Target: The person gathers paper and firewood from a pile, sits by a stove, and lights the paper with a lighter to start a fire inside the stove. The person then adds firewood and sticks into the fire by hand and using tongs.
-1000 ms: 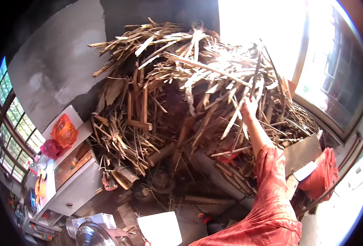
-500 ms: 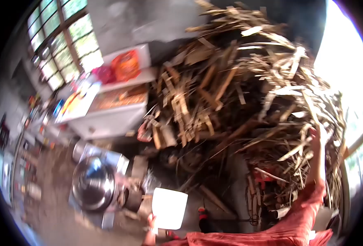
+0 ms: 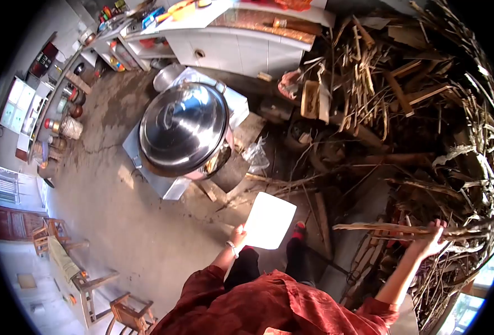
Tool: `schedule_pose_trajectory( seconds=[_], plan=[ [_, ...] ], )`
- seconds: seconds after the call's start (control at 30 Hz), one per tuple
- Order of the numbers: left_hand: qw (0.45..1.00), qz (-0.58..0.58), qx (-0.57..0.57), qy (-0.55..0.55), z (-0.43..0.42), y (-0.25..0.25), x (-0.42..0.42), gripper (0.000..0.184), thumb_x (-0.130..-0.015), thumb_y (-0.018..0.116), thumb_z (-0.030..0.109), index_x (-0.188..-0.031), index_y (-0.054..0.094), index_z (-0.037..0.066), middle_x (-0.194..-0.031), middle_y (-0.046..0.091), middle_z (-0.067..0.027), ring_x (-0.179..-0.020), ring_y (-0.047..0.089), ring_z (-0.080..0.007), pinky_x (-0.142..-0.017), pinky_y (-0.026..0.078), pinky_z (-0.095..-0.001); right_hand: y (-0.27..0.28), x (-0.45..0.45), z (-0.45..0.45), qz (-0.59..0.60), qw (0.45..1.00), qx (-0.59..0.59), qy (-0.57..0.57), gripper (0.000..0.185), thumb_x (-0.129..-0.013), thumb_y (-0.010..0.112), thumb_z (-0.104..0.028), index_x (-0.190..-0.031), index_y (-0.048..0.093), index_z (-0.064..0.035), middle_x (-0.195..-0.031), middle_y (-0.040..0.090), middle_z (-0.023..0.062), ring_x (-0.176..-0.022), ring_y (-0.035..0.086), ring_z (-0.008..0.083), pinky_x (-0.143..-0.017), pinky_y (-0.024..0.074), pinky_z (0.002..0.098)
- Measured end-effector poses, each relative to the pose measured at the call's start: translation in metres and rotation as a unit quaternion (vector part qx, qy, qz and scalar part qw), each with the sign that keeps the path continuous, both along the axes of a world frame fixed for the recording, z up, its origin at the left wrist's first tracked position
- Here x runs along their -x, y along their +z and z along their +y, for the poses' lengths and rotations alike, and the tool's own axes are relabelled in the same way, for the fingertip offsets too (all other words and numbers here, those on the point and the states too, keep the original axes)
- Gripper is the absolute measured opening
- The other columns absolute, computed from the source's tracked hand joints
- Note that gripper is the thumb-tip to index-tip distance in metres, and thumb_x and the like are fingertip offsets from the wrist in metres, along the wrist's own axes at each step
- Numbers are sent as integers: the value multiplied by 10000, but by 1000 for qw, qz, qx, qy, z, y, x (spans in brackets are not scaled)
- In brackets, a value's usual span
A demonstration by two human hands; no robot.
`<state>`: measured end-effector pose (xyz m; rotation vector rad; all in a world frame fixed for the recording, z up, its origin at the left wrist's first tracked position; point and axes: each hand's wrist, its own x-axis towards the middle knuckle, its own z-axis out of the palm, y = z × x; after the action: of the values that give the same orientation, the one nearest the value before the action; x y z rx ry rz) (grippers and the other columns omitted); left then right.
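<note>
Left hand (image 3: 239, 234): grip grasping a white board (image 3: 270, 220) by its left edge, the board in front of the body over the legs. Edge hold probably because it's thin and light, leaving the broad face free. Right hand (image 3: 430, 243): grip grasping a long stick (image 3: 370, 226), fingers wrapped round it right of the middle, stick lying roughly level, left to right, over the near part of the wood pile (image 3: 370, 92). Likely held there because the right end looks thicker, maybe more than one piece together. Wood pile fills the right side, far to near, presumably heaped to keep the floor passable.

Big pot lid (image 3: 185, 125) sits left and far of the board, covering a pot on a stove, presumably to hold heat in; opening on its right side faces the pile, probably for easy feeding. Clear bag (image 3: 256, 156) lies just right of the stove. White table (image 3: 230, 50) along the far side.

Counts: hands 2, boards 1, lids 1, clear bags 1, wooden chairs (image 3: 128, 314) 2, both near left. Sticks in the right grip: at least 1, exact number can't tell. Pile pieces: too many, overlapping, uncounted.
</note>
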<state>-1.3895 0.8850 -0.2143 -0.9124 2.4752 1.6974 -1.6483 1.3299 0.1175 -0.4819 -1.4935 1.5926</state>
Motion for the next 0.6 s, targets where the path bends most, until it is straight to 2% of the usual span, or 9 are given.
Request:
schedule_pose_trajectory(
  seconds=[0.07, 0.13, 0.2, 0.27, 0.33, 0.4, 0.43, 0.57, 0.6],
  plan=[
    [996, -23, -56, 62, -9, 22, -18, 76, -781, 520, 93, -822, 562, 45, -623, 531, -50, -566, 468, -118, -526, 409, -304, -49, -13, -53, 66, 993, -6, 100, 356, -856, 565, -99, -1196, 469, -56, -1060, 589, 135, -781, 586, 180, -690, 518, 317],
    [1000, -3, -9, 6, -34, -35, -65, 182, -785, 502, 95, -933, 605, 77, -634, 547, -56, -576, 486, -109, -549, 430, -285, -99, -18, -90, 45, 981, -141, 122, 386, -869, 554, -94, -1235, 435, -66, -1079, 586, 121, -810, 588, 172, -680, 505, 284],
    [997, -57, 6, 54, -40, -19, -79, 130, -790, 509, 111, -862, 600, 51, -610, 553, -102, -572, 544, -160, -545, 441, -329, -147, -22, -125, -51, 950, -290, 107, 392, -878, 533, -66, -1257, 432, -57, -1076, 590, 115, -865, 591, 171, -723, 492, 263],
    [994, -58, 36, 80, -44, -26, -84, 115, -791, 516, 135, -785, 571, 34, -611, 555, -144, -587, 570, -251, -551, 444, -386, -203, -23, -134, -152, 908, -349, 175, 377, -880, 522, -39, -1247, 443, -20, -1068, 596, 108, -903, 590, 169, -747, 484, 266],
    [989, -70, 105, 76, -47, -44, -78, 154, -792, 519, 160, -731, 548, 22, -621, 558, -178, -616, 577, -333, -564, 441, -438, -253, -14, -124, -139, 832, -486, 228, 331, -875, 507, -32, -1202, 480, 0, -1056, 596, 159, -904, 606, 251, -769, 482, 305],
    [971, -118, 204, 26, -50, -66, -78, 197, -793, 520, 186, -698, 531, 14, -641, 561, -204, -660, 564, -405, -584, 435, -486, -291, -9, -100, -230, 753, -530, 315, 374, -846, 507, -7, -1218, 472, -12, -1055, 585, 184, -906, 591, 327, -774, 485, 341],
    [965, -158, 210, 14, -48, -69, -72, 211, -796, 515, 204, -702, 533, 16, -643, 558, -212, -660, 549, -420, -589, 433, -494, -308, -8, -89, -172, 721, -594, 312, 417, -814, 523, -4, -1226, 461, -24, -1020, 582, 174, -882, 572, 354, -749, 487, 375],
    [963, -169, 208, 6, -35, -120, -56, 224, -819, 490, 219, -725, 554, 26, -671, 560, -231, -671, 542, -432, -611, 442, -499, -362, -22, -26, -368, 548, -653, 372, 412, -790, 552, -20, -1193, 477, -52, -974, 579, 147, -893, 569, 325, -762, 481, 394],
    [965, -157, 208, 9, -32, -138, -55, 214, -820, 486, 211, -741, 566, 29, -691, 566, -234, -686, 547, -428, -621, 446, -498, -374, -23, -16, -340, 531, -677, 378, 412, -786, 553, -20, -1190, 478, -53, -960, 575, 144, -884, 567, 325, -757, 481, 396]
  ],
)
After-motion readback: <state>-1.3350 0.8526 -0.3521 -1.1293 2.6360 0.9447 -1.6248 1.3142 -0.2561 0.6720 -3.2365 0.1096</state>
